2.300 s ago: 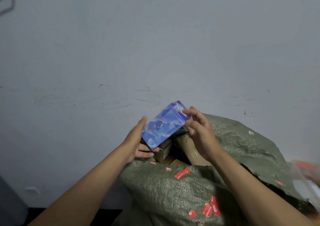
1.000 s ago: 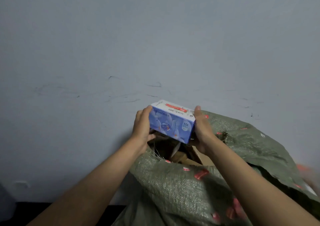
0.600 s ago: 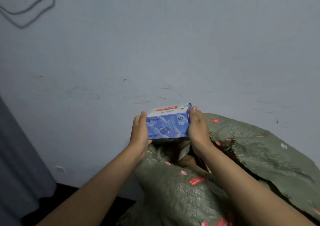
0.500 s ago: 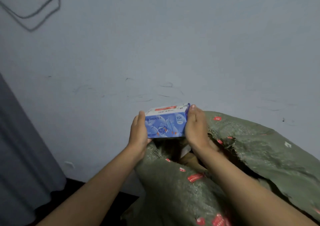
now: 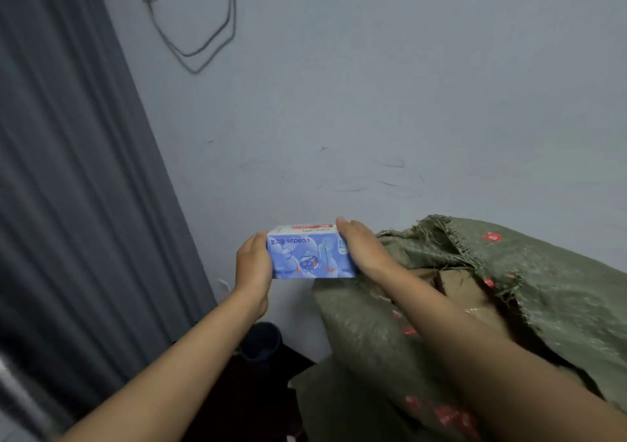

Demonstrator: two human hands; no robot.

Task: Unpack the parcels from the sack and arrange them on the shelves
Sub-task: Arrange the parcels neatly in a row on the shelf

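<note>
The small blue printed cardboard parcel (image 5: 310, 255) (light, stiff, I judge) sits clamped end-to-end between left hand (image 5: 253, 265) and right hand (image 5: 361, 250), beside the green woven sack (image 5: 543, 289).

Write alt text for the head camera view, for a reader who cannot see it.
Two bare hands, left and right, hold a blue printed box by its ends, level, in front of a pale wall. An open green woven sack showing cardboard parcels lies at right; a grey curtain hangs at left.
</note>
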